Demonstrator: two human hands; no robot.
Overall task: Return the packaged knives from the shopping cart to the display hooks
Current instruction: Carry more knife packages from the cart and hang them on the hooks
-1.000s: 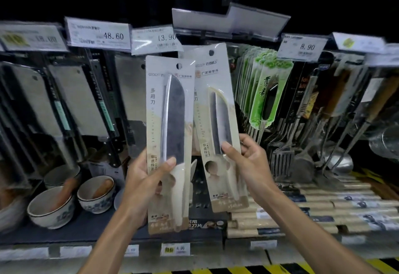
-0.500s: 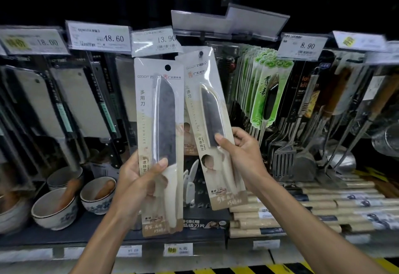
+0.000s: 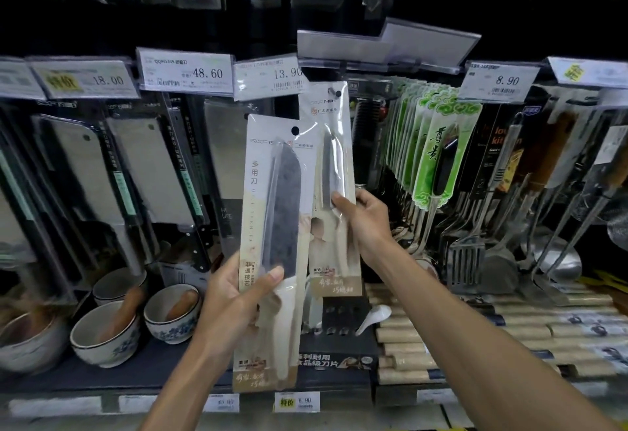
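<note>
My left hand [image 3: 238, 305] grips a large packaged knife [image 3: 275, 237] by its lower half, thumb across the front; its card stands upright with the hang hole free of any hook. My right hand [image 3: 362, 223] pinches a smaller packaged knife [image 3: 331, 165] at mid-height, behind and to the right of the large one. The small pack's hang hole sits at the tip of a display hook [image 3: 337, 93] under the 13.90 price tag [image 3: 268, 76]. The shopping cart is out of view.
Boxed cleavers [image 3: 142, 172] hang to the left, green-carded peelers [image 3: 438, 158] and steel spatulas [image 3: 465, 260] to the right. Below are mortar bowls with pestles [image 3: 108, 332] and rolling pins [image 3: 475, 328] on the shelf [image 3: 102, 376].
My right hand raised the small knife pack up and right until its hole reached the hook. My left hand shifted the large pack down and right, in front of the small one.
</note>
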